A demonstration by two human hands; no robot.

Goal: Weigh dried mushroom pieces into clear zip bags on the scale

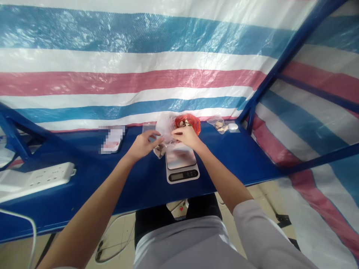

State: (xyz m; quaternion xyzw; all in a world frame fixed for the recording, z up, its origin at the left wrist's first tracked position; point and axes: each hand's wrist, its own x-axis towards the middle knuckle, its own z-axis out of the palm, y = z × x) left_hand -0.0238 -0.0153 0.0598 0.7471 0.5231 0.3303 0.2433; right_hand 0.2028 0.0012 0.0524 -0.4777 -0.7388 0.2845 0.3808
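Note:
My left hand (145,144) and my right hand (186,136) both pinch a small clear plastic bag (165,130) just above the steel platform of a white digital scale (181,164) on the blue table (84,179). Brown and pale pieces sit in the bottom of the bag beside the scale's left rim. Right behind my right hand lies an open red plastic bag (192,122) with similar pale pieces in it.
A white power strip (36,178) with its cable lies at the table's left end. A blurred flat object (112,139) rests left of my hands. A filled clear pouch (219,124) and a small white disc (232,127) sit at the back right. Striped tarpaulin walls close in.

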